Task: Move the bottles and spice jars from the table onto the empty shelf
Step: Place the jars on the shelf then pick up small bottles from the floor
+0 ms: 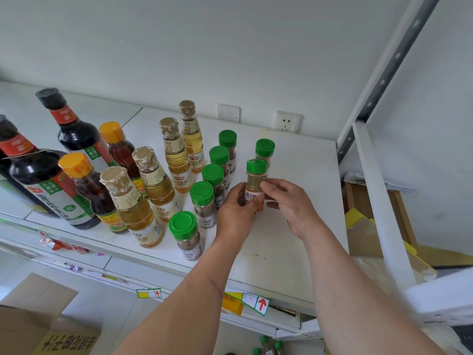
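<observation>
Fingers (267, 187) of both hands clasp one green-capped jar (256, 185) standing on the shelf (294, 239), beside another jar (265, 149). Placement looks underway; next likely calls for releasing it upright, then fetching the jars (267, 348) below.

The fingers (252, 201) of the left hand (234, 213) cover the lower label of the held spice jar (256, 184), hiding its base, so whether it touches the shelf (294, 252) is unclear. Far left of the fingers, a dark bottle (10, 149) is cut by the frame edge. Well below them, small green-capped jars (267, 347) are cropped at the bottom edge and blurred.
</observation>
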